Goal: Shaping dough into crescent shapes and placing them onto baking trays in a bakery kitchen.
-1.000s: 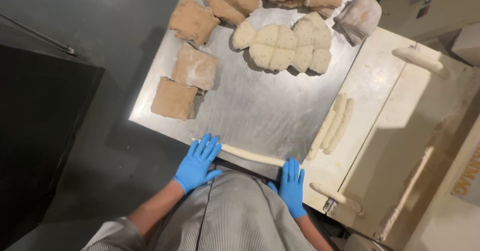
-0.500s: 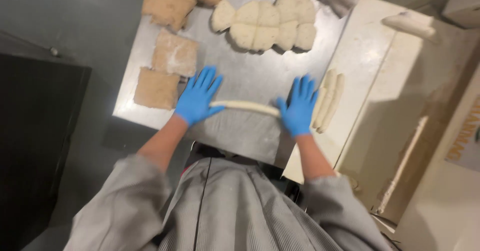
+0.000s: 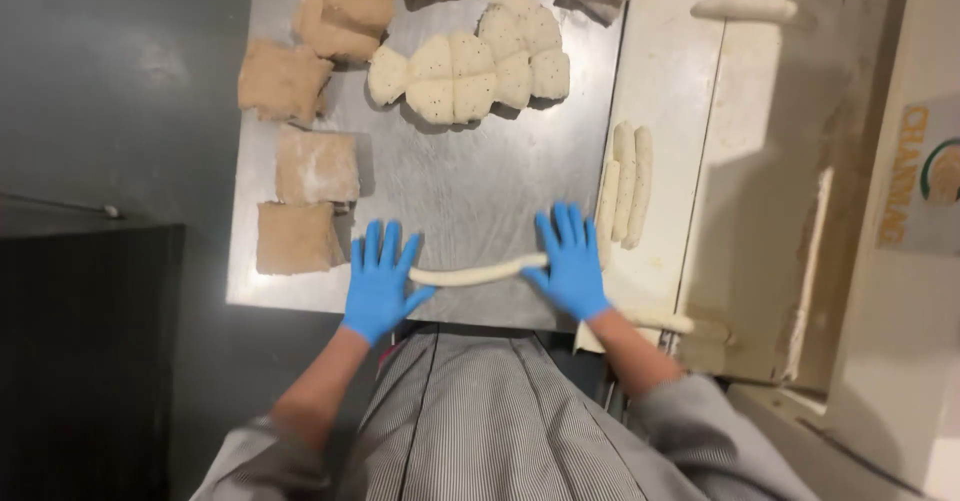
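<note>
A: Where is the dough rope (image 3: 478,274)?

B: It lies flat near the front edge of the steel counter (image 3: 470,181), running left to right, its ends under the two blue-gloved hands.

A: How are the hands set on it?

B: The left hand (image 3: 380,279) presses on the left end and the right hand (image 3: 572,261) on the right end, both with fingers spread and palms down. Neither grip is closed on the rope; each hand lies open and flat on top, which looks like the way to roll it evenly rather than pinch it.

A: What sits just beside it?

B: To the right, on a pale floured board (image 3: 660,81), three finished ropes (image 3: 625,186) lie side by side, touching, kept close at hand. Another pale strip (image 3: 655,319) rests by the board's near edge.

A: And farther off?

B: Toward the back of the counter sits a cluster of speckled dough portions (image 3: 470,61), cut and touching. Along the left are brownish square slabs (image 3: 315,166), set apart from one another, probably so they do not stick. One more dough piece (image 3: 745,6) lies at the board's far end.
</note>
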